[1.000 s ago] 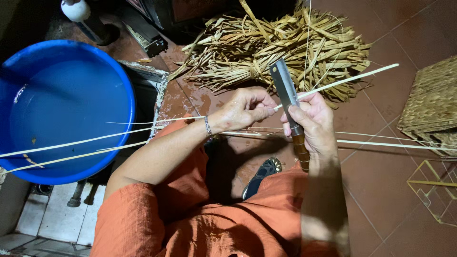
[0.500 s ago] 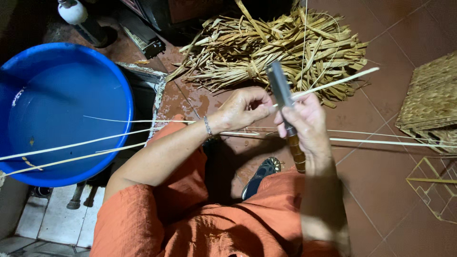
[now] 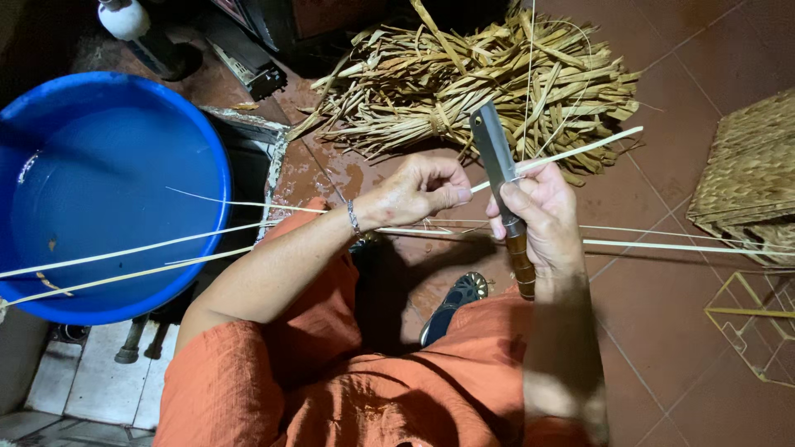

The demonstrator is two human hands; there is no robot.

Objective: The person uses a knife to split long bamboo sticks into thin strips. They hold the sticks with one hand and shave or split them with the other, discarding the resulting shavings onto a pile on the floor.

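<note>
At far left, a blue plastic basin (image 3: pixel 108 190) fills the corner, with two pale cane strips (image 3: pixel 124 257) lying across its near rim and running out of view. Right of it, the left hand (image 3: pixel 418 192) is closed in a pinch on a thin pale cane splint (image 3: pixel 571 153), fingertips curled onto the strip just beside the blade. The right hand (image 3: pixel 540 217) is wrapped firmly around the wooden handle of a knife (image 3: pixel 497 165), thumb pressed near the blade where the splint crosses it; the exact contact point appears to be at the blade edge. Behind both hands lies a bundle of dried leaves (image 3: pixel 497 91). Open tiled floor extends right to a woven basket (image 3: pixel 745 178) at the frame edge.
</note>
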